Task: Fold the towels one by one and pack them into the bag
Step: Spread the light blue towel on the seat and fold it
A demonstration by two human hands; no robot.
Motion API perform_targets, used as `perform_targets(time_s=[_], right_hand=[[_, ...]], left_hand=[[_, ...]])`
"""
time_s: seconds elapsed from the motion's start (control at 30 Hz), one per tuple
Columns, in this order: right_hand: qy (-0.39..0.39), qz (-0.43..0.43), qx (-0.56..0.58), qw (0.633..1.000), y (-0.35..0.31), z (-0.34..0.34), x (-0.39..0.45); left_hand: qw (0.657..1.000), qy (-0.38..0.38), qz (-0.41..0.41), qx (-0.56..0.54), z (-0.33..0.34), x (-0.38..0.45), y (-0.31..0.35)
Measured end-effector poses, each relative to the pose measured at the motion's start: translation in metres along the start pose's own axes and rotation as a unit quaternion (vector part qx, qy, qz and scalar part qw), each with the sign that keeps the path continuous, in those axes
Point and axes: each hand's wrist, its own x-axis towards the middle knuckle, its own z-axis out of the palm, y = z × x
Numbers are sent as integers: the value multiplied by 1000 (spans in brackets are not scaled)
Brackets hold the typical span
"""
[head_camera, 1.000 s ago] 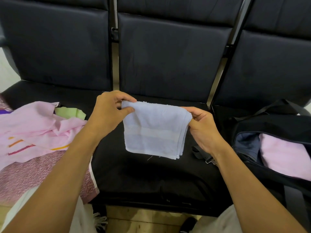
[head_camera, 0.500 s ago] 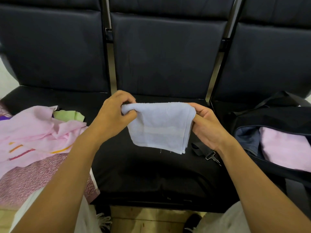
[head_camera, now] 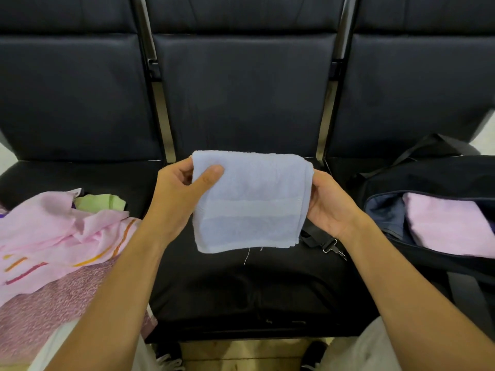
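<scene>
At the far left, a heap of unfolded towels (head_camera: 61,236) lies on the left seat of the black bench (head_camera: 241,285): pale pink cloth with orange and red stripes on top, a mauve textured one beneath, and a green piece (head_camera: 100,202) poking out behind.

The left forearm rises from the lower left edge toward the centre. The left hand (head_camera: 179,199) pinches the upper left corner of the folded light blue towel (head_camera: 247,202), thumb laid across the front face and the fingers curled behind the cloth. The towel hangs upright in the air above the middle seat, folded to a small rectangle with several layers showing at its right edge, a woven band across its lower half, and loose threads trailing from the bottom hem.

The right hand (head_camera: 326,204) holds the towel's right edge, palm turned toward the camera, fingers wrapped behind the cloth where they cannot be seen. Its forearm runs in from the lower right.

Just below that hand, a black strap with a metal clip (head_camera: 330,246) lies on the seat. On the right seat sits the open black bag (head_camera: 428,178), with a folded pink towel (head_camera: 452,226) already inside it.
</scene>
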Motion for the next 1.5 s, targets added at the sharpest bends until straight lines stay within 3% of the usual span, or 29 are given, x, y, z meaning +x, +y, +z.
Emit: perform_targets(time_s=[0.27,0.53,0.73,0.87,0.97,1.07,1.13,1.23,1.33,1.43,1.5], right_hand=[[15,48,16,999,0,-5,0],[16,71,54,996,2,-6,1],[40,132,52,989,2,-8,5],[-16,174,42,984,-3,-9,2],[-46,140,-35,989,-1,-10,0],[-37,96,-25,994,1,-11,0],[-37,63,-31,997,1,-13,2],[-1,-9,-149,989,5,-10,4],[52,-86,-255,962,7,-3,4],[78,-117,-265,954,4,-1,4],[88,-117,-256,956,2,-3,4]], left_hand=[[999,-29,-36,23,6,3,-11],[995,0,18,97,17,2,-14],[996,30,-60,63,22,7,-22],[992,47,-119,6,25,7,-23],[978,12,-196,-63,21,7,-20],[957,-67,-247,-138,17,8,-21],[974,-91,-185,-93,16,7,-24],[989,-87,-10,116,21,5,-27],[992,-25,39,116,29,6,-26],[997,26,-10,66,37,7,-26],[990,5,-132,-51,38,6,-25]])
